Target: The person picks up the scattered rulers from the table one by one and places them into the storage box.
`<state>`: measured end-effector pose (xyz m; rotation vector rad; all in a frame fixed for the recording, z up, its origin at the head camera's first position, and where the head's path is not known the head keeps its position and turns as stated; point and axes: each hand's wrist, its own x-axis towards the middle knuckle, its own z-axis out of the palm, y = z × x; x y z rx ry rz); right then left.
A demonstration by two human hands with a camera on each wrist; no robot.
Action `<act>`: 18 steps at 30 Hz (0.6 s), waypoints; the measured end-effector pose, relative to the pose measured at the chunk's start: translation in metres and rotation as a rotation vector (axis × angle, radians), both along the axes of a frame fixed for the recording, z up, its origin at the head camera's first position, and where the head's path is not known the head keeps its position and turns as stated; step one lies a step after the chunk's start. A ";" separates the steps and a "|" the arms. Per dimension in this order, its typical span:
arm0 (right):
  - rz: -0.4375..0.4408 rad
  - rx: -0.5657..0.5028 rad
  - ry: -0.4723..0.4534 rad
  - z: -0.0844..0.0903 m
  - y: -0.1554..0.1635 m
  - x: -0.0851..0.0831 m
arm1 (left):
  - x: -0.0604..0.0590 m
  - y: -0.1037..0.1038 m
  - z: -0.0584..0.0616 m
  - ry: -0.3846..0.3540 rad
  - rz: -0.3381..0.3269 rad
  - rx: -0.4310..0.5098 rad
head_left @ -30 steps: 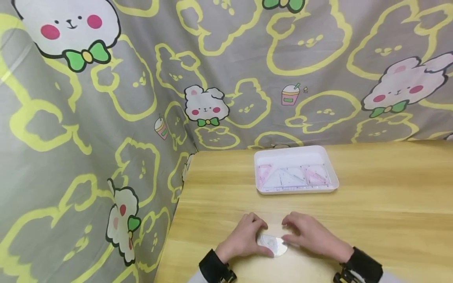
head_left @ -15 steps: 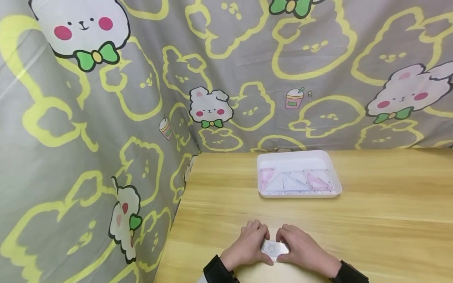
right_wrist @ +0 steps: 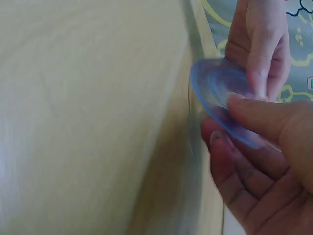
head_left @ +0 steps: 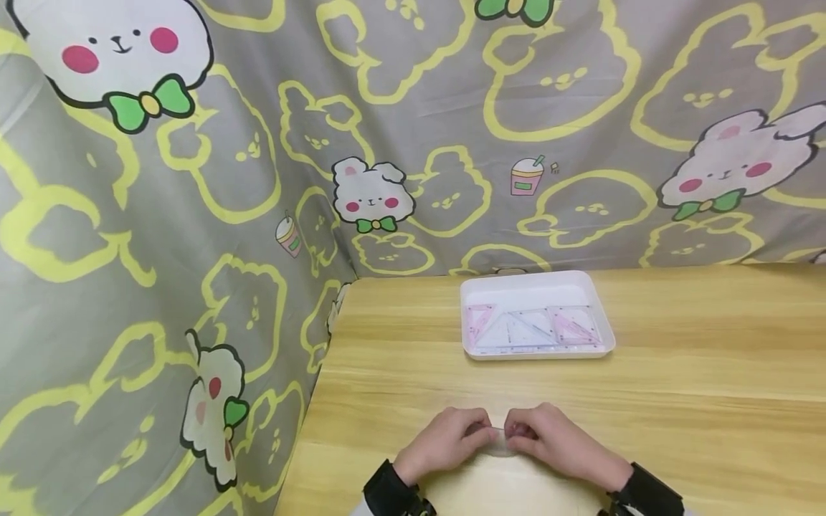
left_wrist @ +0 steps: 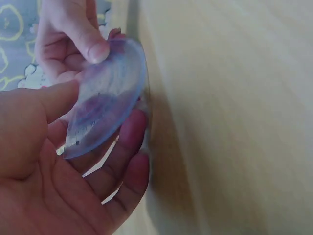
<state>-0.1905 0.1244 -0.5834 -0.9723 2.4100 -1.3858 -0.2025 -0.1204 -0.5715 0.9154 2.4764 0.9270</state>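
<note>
Between the two hands is a clear plastic protractor (head_left: 498, 447), half-round with a bluish edge. My left hand (head_left: 445, 441) pinches one end, thumb on the near face and fingers behind. At the other end my right hand (head_left: 560, 443) grips it the same way, fingers curled. In the left wrist view the protractor (left_wrist: 117, 88) is held up on a tilt, its curved edge toward the table side. The right wrist view shows the protractor (right_wrist: 212, 85) between thumb and fingers, slightly blurred. The hands cover parts of both ends.
Farther back on the wooden table (head_left: 387, 337) stands a white tray (head_left: 525, 290). It holds pink set squares (head_left: 573, 326), clear bluish set squares (head_left: 532, 326) and a clear ruler (head_left: 535, 349) along its front. A patterned curtain (head_left: 445, 107) hangs behind and at the left.
My right hand came in from beside the protractor and took hold of its right end. The protractor then tipped from nearly flat to steeper, with both thumbs moving onto its near face.
</note>
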 end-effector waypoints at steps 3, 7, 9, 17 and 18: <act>-0.060 0.021 0.041 0.006 0.007 -0.001 | -0.005 0.004 0.002 -0.080 0.020 0.048; -0.141 0.030 0.164 0.011 0.014 -0.002 | -0.011 0.009 0.009 -0.226 0.080 0.104; -0.177 0.028 0.250 0.012 0.018 -0.004 | -0.016 0.012 0.013 -0.284 0.096 0.130; -0.272 0.017 0.459 0.023 0.042 -0.017 | -0.044 0.034 0.031 -0.268 0.102 0.221; -0.286 0.022 0.438 0.025 0.045 -0.020 | -0.048 0.036 0.034 -0.239 0.106 0.226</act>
